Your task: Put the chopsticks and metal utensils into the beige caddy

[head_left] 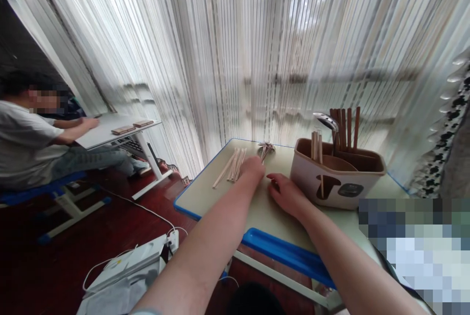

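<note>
My left hand (pixel 253 168) is closed at the handle ends of a small bunch of metal spoons (pixel 266 148). Their heads fan out beyond it on the pale table (pixel 205 195); its fingertips are mostly hidden. Just left of that hand lies a loose group of wooden chopsticks (pixel 236 164). My right hand (pixel 288 193) rests low over the tabletop with thumb and fingers apart, holding nothing. Close by on its right stands a beige-and-brown utensil holder (pixel 340 185). Light chopsticks (pixel 317 146), a metal ladle (pixel 326 122) and dark brown chopsticks (pixel 345 129) stick up from it.
A blue tray edge (pixel 286 256) runs along the table's near side. At left a person (pixel 25 144) sits at another white table (pixel 106 126). A white box-like item (pixel 128 261) with cables stands on the floor. Sheer curtains (pixel 235 51) hang behind.
</note>
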The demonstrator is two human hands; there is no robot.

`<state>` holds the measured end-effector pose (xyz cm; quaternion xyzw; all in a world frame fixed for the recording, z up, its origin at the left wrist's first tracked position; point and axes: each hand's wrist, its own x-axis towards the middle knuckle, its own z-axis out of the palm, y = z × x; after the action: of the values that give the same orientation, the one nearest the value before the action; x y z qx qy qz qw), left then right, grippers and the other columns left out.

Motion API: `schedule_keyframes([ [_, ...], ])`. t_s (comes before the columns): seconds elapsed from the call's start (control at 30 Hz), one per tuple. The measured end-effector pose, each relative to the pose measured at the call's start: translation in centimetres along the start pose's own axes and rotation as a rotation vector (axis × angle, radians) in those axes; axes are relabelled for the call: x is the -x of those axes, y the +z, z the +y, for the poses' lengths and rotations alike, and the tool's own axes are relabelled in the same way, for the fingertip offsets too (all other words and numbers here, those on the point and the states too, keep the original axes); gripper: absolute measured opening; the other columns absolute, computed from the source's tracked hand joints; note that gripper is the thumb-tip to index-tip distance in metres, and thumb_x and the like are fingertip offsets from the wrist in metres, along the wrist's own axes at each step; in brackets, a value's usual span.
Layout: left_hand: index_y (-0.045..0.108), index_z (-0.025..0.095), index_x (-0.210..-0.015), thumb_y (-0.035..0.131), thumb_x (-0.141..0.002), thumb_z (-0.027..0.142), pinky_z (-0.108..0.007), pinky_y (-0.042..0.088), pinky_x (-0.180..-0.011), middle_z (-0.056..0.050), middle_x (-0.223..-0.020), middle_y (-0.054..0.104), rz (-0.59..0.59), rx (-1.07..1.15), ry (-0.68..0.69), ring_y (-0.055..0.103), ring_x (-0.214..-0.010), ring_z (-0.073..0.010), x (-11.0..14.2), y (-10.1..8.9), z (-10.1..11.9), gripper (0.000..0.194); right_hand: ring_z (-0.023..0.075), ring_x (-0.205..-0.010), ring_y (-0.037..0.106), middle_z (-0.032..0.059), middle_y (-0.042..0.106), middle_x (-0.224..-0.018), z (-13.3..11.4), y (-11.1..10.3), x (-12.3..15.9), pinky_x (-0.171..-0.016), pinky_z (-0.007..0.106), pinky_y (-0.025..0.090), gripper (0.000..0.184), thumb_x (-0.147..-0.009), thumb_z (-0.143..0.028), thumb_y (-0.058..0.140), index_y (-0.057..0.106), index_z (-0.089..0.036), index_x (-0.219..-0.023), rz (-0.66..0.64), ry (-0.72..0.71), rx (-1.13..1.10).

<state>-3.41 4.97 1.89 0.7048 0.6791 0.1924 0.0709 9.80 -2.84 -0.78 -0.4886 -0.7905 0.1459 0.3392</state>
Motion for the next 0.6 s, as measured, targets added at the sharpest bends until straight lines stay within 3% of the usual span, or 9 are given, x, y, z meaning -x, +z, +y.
schedule_keyframes([
  [0.17,0.064,0.015,-0.094,0.046,-0.083,0.031,-0.038,0.045,-0.079,-0.018,-0.101,0.065,0.017,0.026,-0.024,0.061,-0.096,-0.0285,-0.50,0.29,-0.02,0.026,0.0195,-0.096,0.057,0.0106,0.059,-0.112,-0.03,0.01,0.17,-0.088,0.034,0.044,0.033,-0.080,-0.020,0.047,0.056,-0.016,-0.112,-0.004,0.014,0.018],
  [0.6,0.063,0.014,-0.085,0.052,-0.081,0.029,-0.032,0.044,-0.069,-0.015,-0.088,0.067,0.070,0.176,-0.045,0.063,-0.083,-0.0246,-0.89,0.51,0.30,0.019,0.0187,-0.090,0.060,0.0098,0.064,-0.104,-0.45,-0.74,0.19,-0.083,0.031,0.045,0.027,-0.082,-0.020,0.046,0.060,-0.016,-0.104,-0.017,0.011,0.008],
])
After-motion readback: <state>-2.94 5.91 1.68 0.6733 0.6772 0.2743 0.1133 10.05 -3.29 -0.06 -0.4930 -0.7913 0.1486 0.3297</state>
